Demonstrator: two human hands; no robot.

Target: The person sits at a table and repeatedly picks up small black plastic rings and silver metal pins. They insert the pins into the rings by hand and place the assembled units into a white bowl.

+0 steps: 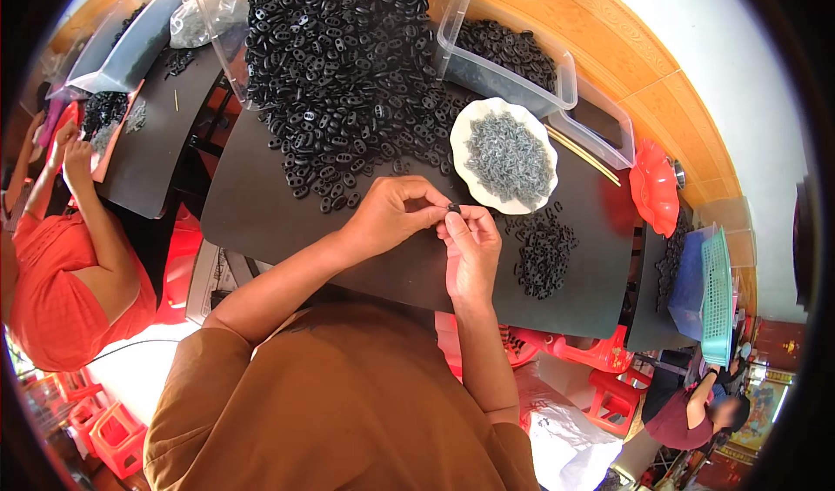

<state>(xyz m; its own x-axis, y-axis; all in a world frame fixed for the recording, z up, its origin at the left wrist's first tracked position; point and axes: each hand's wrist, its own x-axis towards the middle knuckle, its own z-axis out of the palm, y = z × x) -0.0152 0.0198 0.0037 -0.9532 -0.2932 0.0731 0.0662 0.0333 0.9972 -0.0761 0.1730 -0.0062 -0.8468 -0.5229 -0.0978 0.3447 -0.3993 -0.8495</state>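
My left hand (391, 217) and my right hand (472, 252) meet over the near part of the dark table. Both are closed in a pinch at the fingertips, on one small black plastic piece (453, 207) mostly covered by the fingers. Just beyond lies a big heap of black plastic oval pieces with holes (348, 82). To the right of my fingers a white scalloped bowl (462, 162) holds many small clear plastic bits (509, 160). Beside my right hand is a smaller pile of black pieces (545, 256), thinner-looking than those in the heap.
Clear plastic bins (509, 91) with more black pieces stand at the far right. Thin sticks (584, 154) and a red scalloped dish (654, 188) lie at the right edge. A person in red (74, 273) works at another table on the left; another person (687, 417) is at lower right.
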